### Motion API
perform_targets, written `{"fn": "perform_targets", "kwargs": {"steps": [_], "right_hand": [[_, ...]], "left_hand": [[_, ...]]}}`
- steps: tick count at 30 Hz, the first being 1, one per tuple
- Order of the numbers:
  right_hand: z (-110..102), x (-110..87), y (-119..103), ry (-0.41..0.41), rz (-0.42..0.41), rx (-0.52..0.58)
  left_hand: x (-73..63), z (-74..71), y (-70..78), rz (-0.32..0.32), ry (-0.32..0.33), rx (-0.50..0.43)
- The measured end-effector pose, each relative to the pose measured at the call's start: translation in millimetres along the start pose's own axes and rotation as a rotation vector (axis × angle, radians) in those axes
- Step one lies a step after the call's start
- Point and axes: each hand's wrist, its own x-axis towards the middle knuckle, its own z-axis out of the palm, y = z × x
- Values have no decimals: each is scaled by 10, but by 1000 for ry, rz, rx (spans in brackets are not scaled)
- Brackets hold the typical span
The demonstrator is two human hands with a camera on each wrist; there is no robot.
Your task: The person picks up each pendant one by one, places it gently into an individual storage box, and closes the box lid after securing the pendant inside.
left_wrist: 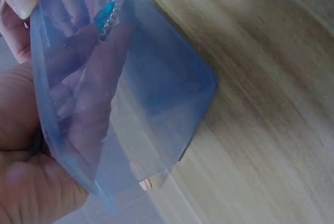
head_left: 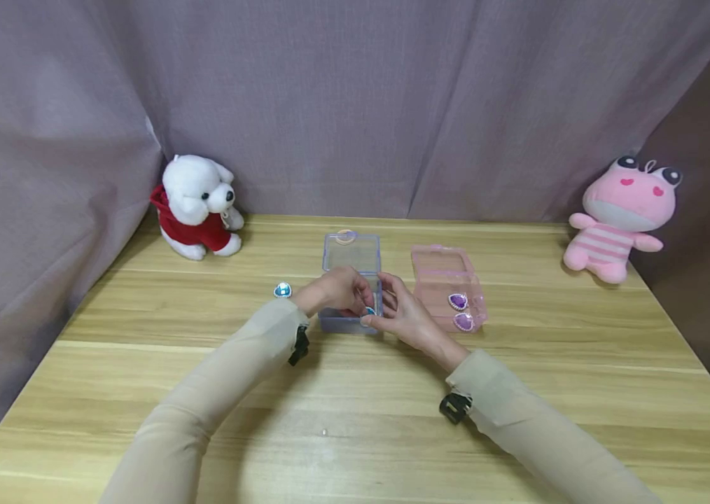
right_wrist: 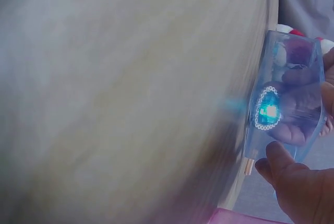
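My left hand [head_left: 345, 290] reaches down into an open clear blue plastic box [head_left: 349, 325]. Its fingertips pinch a blue gem with a beaded silver rim [right_wrist: 269, 109], seen through the box wall in both wrist views. At the box's right front corner, my right hand [head_left: 408, 318] holds the box, thumb at the front and fingers along the right side. Another blue gem [head_left: 282, 290] lies on the table left of the box, near my left wrist. The box's lid [head_left: 351, 253] is folded back; part of the inside is hidden by my left hand.
An open pink box [head_left: 440, 282] stands to the right with two purple gems [head_left: 458, 302] in it. A white plush dog [head_left: 197, 210] in red sits at the back left, a pink plush frog [head_left: 626, 217] at the back right. A grey curtain [head_left: 342, 105] hangs behind the wooden table [head_left: 355, 420].
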Motion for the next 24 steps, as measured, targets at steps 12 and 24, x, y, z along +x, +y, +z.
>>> {"fn": "perform_targets", "kwargs": {"steps": [12,24], "right_hand": [[5,5,-30,4,15,-14],[-1,-2,-22,-1,19,-15]], "left_hand": [[-18,8,-5,84,25,278],[-110,-67,-18,138,59,134]]}}
